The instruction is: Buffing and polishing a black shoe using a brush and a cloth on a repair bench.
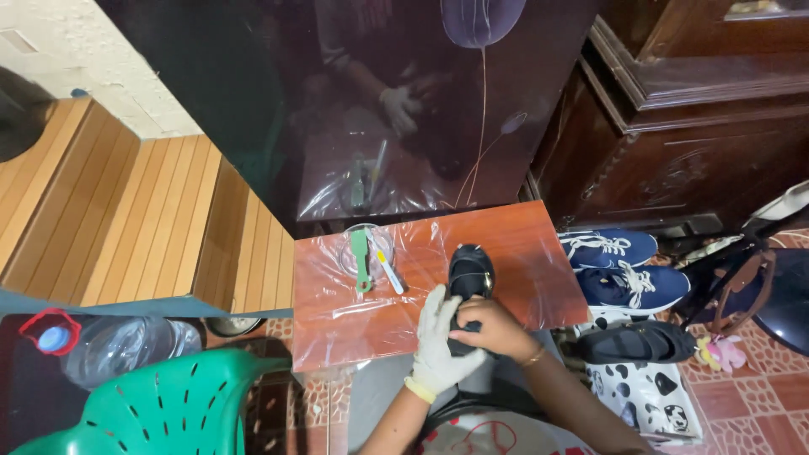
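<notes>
Your gloved left hand (438,337) and bare right hand (493,327) both grip the black shoe (468,278), upright on the plastic-covered bench (522,253). A slip on that film could tip it toward the green brush (361,261) nearby.

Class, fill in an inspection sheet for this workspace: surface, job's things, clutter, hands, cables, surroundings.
Surface: small reddish table under clear plastic sheet.
Job's things: black shoe standing on the table, gripped by both hands.
Clutter: green brush and a small white tool on a glass dish.
Hands: left hand in a white glove, right hand bare, both on the shoe.
Cables: nothing seen.
Surroundings: blue sneakers, green plastic chair, dark wooden cabinet.
</notes>
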